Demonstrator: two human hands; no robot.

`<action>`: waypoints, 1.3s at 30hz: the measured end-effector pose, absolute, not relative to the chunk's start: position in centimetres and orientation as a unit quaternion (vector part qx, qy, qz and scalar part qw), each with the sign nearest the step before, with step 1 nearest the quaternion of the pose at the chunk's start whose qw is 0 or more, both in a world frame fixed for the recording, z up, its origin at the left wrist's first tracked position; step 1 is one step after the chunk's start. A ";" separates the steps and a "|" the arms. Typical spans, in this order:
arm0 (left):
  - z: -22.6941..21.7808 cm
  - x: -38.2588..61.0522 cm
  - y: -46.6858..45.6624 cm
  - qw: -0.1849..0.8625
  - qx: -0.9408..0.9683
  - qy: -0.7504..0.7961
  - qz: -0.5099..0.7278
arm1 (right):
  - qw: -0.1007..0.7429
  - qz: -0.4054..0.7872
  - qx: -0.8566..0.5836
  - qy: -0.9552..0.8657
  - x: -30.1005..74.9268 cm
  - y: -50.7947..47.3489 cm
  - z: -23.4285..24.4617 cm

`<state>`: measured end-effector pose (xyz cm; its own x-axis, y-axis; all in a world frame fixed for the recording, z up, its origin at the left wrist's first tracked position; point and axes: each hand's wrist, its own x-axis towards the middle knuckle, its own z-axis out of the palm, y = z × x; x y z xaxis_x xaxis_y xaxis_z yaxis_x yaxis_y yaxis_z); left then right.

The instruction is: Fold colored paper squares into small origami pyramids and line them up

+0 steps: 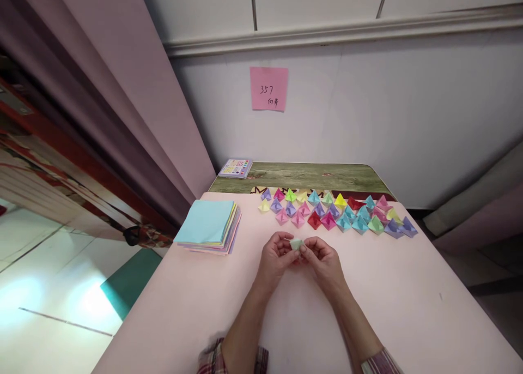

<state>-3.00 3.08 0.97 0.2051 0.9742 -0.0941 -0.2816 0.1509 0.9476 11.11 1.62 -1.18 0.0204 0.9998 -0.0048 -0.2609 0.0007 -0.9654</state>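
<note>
Between my two hands is a small folded piece of pale green paper (pixel 296 244), held just above the pink tabletop. My left hand (pixel 277 257) pinches its left side, with the thumb at the front. On the right side, my right hand (pixel 324 258) grips it between thumb and curled fingers. The fingers hide much of the paper, so its full shape cannot be made out. Beyond my hands stand rows of folded paper boats, among them a dark red boat (pixel 314 220), a magenta boat (pixel 328 220) and a pink boat (pixel 298 217).
A stack of coloured square paper (pixel 206 224), light blue on top, lies at the left of the pink table (pixel 196 303). A printed packet (pixel 236 168) sits on the green wood-grain surface (pixel 306 173) at the back. A pink note (pixel 268 89) is stuck to the wall.
</note>
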 end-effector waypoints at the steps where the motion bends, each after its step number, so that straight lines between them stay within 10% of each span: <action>1: 0.8 -3.0 3.2 0.638 0.435 0.404 0.491 | 0.571 0.556 -0.435 -0.419 11.0 1.7 -1.3; 39: 0.9 -2.4 2.7 0.685 0.388 0.432 0.439 | 0.565 0.532 -0.389 -0.496 11.5 1.7 -1.5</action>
<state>-2.44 2.67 0.91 0.2408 0.9374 -0.2516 -0.2661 0.3130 0.9117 11.47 1.67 -1.49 -0.0584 0.9874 0.1470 -0.2164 0.1312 -0.9674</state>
